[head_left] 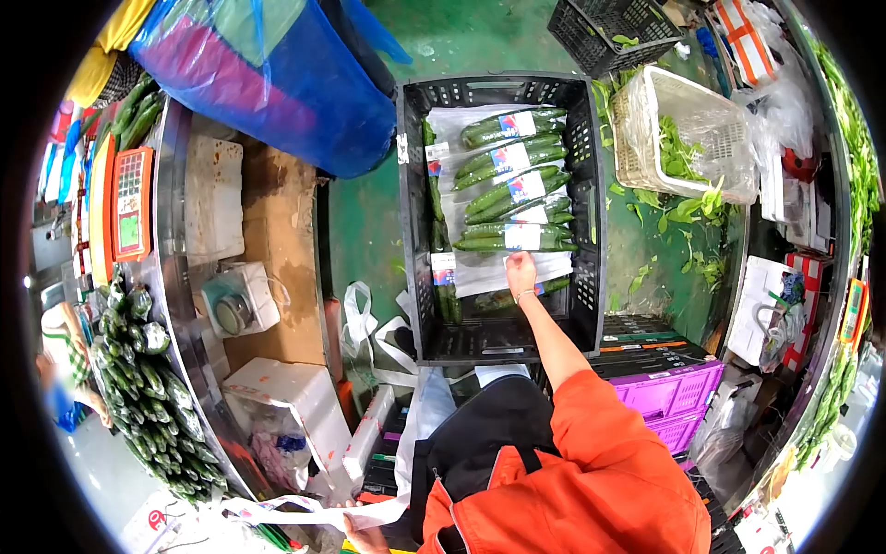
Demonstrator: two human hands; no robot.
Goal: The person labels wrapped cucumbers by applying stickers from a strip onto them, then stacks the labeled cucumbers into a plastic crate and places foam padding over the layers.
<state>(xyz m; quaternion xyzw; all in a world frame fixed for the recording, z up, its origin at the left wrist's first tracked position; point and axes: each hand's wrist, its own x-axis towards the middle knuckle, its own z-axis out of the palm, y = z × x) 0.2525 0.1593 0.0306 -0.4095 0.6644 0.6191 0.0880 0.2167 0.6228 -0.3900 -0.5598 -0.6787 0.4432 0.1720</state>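
Observation:
My right hand [521, 273] reaches into a black plastic crate [591, 240], its fingers closed just below the nearest cucumber pack. Whatever it grips is hidden; white liner paper [494, 273] lies beneath. Wrapped cucumbers [544, 233] with white, blue and red labels lie crosswise in several rows. More labelled cucumbers [437, 198] stand lengthwise along the crate's left side. At the bottom edge of the view, my left hand [366, 535] is partly seen, fingers closed on a long white strip [300, 510]. That strip loops up beside the crate.
Cucumbers [138, 388] are heaped on the left counter, near an orange scale [132, 203]. A blue plastic bag [305, 102] stands beyond. At right are a white crate [637, 138] with leaves and a purple crate [669, 392]. Another black crate [604, 51] sits at the back. A person [69, 360] is at far left.

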